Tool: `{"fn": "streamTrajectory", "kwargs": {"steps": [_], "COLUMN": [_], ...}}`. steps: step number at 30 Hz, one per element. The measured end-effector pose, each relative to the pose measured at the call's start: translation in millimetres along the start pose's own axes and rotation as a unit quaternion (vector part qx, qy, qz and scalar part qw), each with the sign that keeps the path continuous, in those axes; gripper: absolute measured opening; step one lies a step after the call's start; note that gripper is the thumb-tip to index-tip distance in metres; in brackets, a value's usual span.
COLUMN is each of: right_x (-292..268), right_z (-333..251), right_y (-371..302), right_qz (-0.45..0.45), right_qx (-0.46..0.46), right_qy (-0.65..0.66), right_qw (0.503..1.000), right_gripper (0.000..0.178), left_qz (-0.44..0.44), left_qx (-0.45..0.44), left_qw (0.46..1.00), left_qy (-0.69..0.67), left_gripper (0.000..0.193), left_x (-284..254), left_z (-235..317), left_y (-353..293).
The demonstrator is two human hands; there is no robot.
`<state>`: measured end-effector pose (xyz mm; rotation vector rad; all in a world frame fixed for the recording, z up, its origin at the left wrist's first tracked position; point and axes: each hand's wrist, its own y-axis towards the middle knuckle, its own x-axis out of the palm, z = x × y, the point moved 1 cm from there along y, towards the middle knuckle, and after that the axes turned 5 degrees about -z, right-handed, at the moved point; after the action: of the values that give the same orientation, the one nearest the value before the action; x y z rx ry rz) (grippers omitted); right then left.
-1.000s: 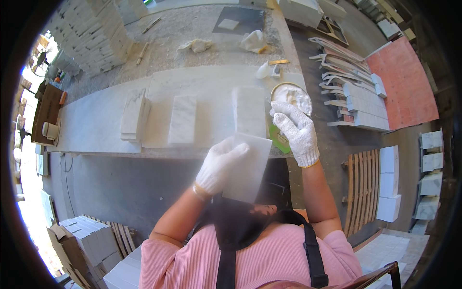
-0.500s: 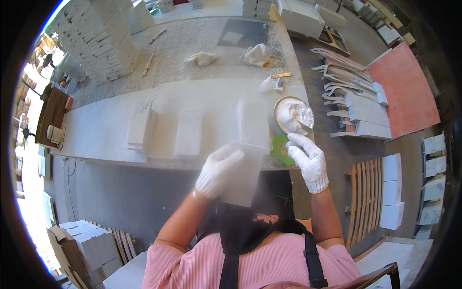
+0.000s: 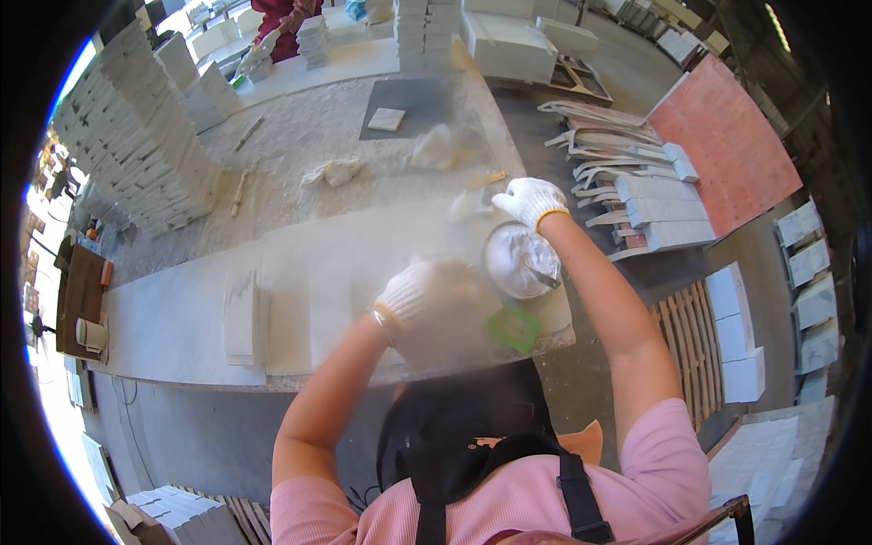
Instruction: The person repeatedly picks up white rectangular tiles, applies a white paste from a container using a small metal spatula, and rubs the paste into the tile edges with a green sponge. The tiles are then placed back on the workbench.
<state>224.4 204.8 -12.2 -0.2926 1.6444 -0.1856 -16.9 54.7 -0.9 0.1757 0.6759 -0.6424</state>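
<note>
The left hand, in a white knit glove, is over a white tile at the near edge of the tabletop. Haze blurs its fingers, so I cannot tell whether they clamp the tile or only rest against it. The right hand, gloved alike, lies between 1 and 2 o'clock from the left; its fingers curl inward, and whether they grip anything cannot be told.

The tile looks stiff, thin and fairly weighty for its size, likely smooth under cotton and prone to chipped corners; opposite long edges, clear of the corners, should give the surest hold.

From the right hand, a blurred white bottle sits near 9 o'clock, a wooden stick near 10, and a round bowl of white paste at 6, with a blade resting in it. The paste seems soft and smeary.

From the left hand, a green card lies near 4 o'clock, a small stack of veined tiles near 9, a tall tile stack at 10, and a crumpled cloth at 11.
</note>
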Motion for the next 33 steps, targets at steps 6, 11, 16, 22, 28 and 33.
{"fn": "streamTrajectory", "kwargs": {"steps": [6,11,16,22,28,33], "right_x": [39,41,11,6,41,64], "right_z": [-9,-3,22,20,-11,-9], "right_y": [57,75,15,-127,-180,-190], "right_qz": [-0.033,-0.059,0.069,0.064,0.224,0.277], "right_qx": [0.023,0.014,-0.003,-0.136,-0.275,-0.346], "right_qy": [-0.017,0.016,0.243,0.421,0.274,0.125], "right_qw": [0.999,0.998,0.968,0.894,0.894,0.888], "right_gripper": [0.057,0.050,0.031,0.023,0.021,0.031], "left_qz": [0.098,0.187,0.175,0.148,0.143,0.144], "left_qx": [-0.032,-0.002,-0.050,-0.053,-0.032,-0.028], "left_qw": [0.985,0.970,0.972,0.975,0.975,0.977], "left_qy": [0.140,0.155,0.145,0.160,0.168,0.155], "left_gripper": [0.052,0.073,0.081,0.087,0.082,0.077], "left_x": [8,20,33,46,43,40], "left_z": [11,-5,-3,3,6,7], "left_y": [-8,-34,-64,-65,-65,-67]}}
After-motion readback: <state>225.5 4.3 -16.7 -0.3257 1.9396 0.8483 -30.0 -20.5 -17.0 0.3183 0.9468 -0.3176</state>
